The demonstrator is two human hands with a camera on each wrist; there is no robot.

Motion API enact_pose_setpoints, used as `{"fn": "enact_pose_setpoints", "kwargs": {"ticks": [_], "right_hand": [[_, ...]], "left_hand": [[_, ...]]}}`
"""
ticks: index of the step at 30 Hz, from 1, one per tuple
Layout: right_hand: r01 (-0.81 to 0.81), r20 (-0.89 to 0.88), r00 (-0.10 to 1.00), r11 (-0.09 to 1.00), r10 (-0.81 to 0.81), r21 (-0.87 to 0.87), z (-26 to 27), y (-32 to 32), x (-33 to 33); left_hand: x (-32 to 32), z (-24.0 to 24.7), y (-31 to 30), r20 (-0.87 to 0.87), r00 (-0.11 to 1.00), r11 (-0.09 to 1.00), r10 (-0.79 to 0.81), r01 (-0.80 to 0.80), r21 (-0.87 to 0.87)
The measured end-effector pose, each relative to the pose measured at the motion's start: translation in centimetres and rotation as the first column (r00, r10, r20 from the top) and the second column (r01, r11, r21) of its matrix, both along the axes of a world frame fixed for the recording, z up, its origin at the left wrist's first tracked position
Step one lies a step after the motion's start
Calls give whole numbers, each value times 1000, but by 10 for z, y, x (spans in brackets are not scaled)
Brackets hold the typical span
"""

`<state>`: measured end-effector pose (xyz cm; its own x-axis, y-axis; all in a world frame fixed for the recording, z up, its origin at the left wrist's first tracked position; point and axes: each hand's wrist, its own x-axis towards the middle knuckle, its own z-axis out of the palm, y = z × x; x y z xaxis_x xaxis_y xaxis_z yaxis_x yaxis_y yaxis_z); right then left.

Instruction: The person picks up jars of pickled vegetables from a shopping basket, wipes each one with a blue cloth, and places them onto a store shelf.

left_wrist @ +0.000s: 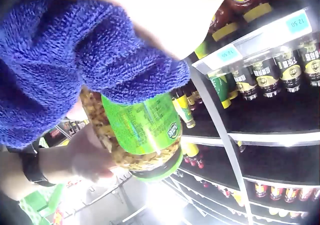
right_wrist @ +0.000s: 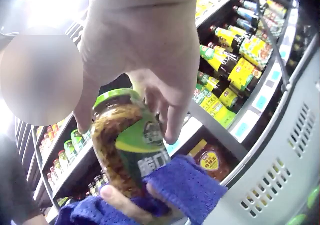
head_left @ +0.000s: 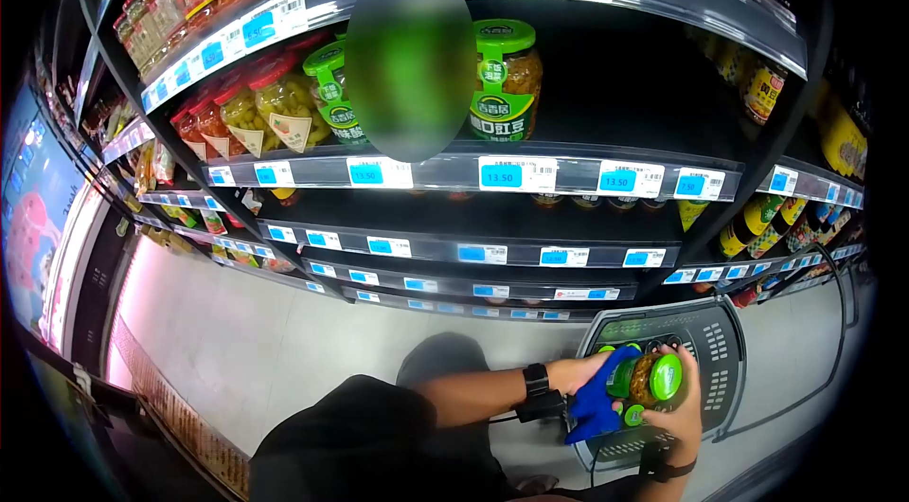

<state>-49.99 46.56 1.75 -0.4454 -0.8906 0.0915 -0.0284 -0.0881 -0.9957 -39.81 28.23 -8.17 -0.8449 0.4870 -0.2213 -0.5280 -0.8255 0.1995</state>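
A glass jar with a green lid and green label (head_left: pixel 649 377) is held between both hands above the basket. The left hand (head_left: pixel 579 373) grips a blue cloth (head_left: pixel 595 405) against the jar's base end. The right hand (head_left: pixel 684 407) has its thumb and fingers round the lid end. In the left wrist view the cloth (left_wrist: pixel 100 50) covers part of the jar (left_wrist: pixel 145 127). Seen from the right wrist, the jar (right_wrist: pixel 125 145) is tilted, the right hand (right_wrist: pixel 145 50) spans its lid, and left fingers show below with the cloth (right_wrist: pixel 187 187).
A grey shopping basket (head_left: pixel 715 350) with several green-lidded jars stands on the floor under the hands. Ahead are shelves (head_left: pixel 606 156) with price tags, holding jars such as a green-lidded one (head_left: pixel 505 80). Bottles (head_left: pixel 762 223) lie on shelves to the right.
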Motion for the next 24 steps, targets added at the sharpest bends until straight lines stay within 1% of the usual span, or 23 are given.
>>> {"fn": "enact_pose_setpoints", "kwargs": {"ticks": [2, 3, 4, 5, 6, 8, 9, 10, 12, 13, 14, 15, 16, 17, 18, 19, 20, 21, 22, 23, 24], "right_hand": [[-43, -187, 980, 994, 61, 99, 9, -2, -7], [-81, -118, 989, 992, 93, 101, 11, -5, -3], [-119, -46, 991, 988, 124, 98, 14, -11, 1], [-139, -117, 981, 981, 154, 133, 15, -17, 0], [-128, -181, 972, 983, 150, 128, 18, -21, 1], [-111, -311, 940, 987, 142, 116, 35, -33, 6], [-28, -305, 951, 998, 45, 59, 50, -41, 16], [-3, -249, 969, 1000, -4, -28, 56, -44, 21], [154, -78, 982, 965, -174, -213, 89, -64, 40], [180, -37, 981, 963, -191, -201, 108, -72, 41], [208, 3, 977, 960, -211, -188, 124, -82, 41], [252, 26, 967, 941, -253, -224, 133, -95, 42], [204, -54, 974, 953, -222, -226, 150, -107, 39], [189, -88, 972, 950, -216, -248, 165, -124, 40], [198, -82, 970, 938, -230, -284, 179, -143, 45], [196, -181, 951, 940, -251, -278, 188, -154, 39], [192, -220, 941, 942, -256, -275, 203, -169, 41], [175, -222, 945, 946, -239, -275, 215, -185, 41], [170, -184, 955, 937, -234, -307, 225, -200, 43], [153, -159, 967, 954, -198, -259, 236, -210, 42], [179, -131, 967, 951, -217, -253, 243, -222, 41]], "left_hand": [[3, -4, -4, -8, 998, 998, -59, 59, -31], [6, -7, -7, -11, 999, 997, -49, 49, -63], [10, -3, -8, 5, 998, 997, -64, 64, -44], [13, 1, -9, 23, 997, 996, -79, 79, -26], [17, 3, -11, 41, 995, 996, -93, 93, -6], [21, 4, -18, -27, 995, 995, -94, 95, 32], [21, 4, -21, -64, 993, 994, -96, 99, 50], [19, 0, -22, -119, 993, 998, -22, 29, 61], [9, -11, -23, -226, 966, 989, 126, -106, 100], [20, 17, -36, -78, 984, 986, 159, -155, 58], [26, 37, -49, -104, 974, 979, 202, -204, -8], [28, 54, -60, -134, 962, 966, 238, -249, -72], [20, 41, -61, -160, 960, 970, 228, -239, -51], [11, 29, -61, -186, 958, 973, 219, -228, -31], [-5, -2, -59, -209, 963, 985, 169, -158, 68], [1, 16, -66, -142, 981, 991, 135, -134, 16], [4, 20, -65, -115, 984, 990, 134, -127, 66], [4, 22, -65, -115, 984, 984, 137, -121, 133], [5, 23, -66, -112, 984, 973, 141, -117, 198], [6, 23, -69, -108, 981, 973, 160, -138, 184], [7, 21, -71, -100, 979, 973, 177, -158, 171]]}}
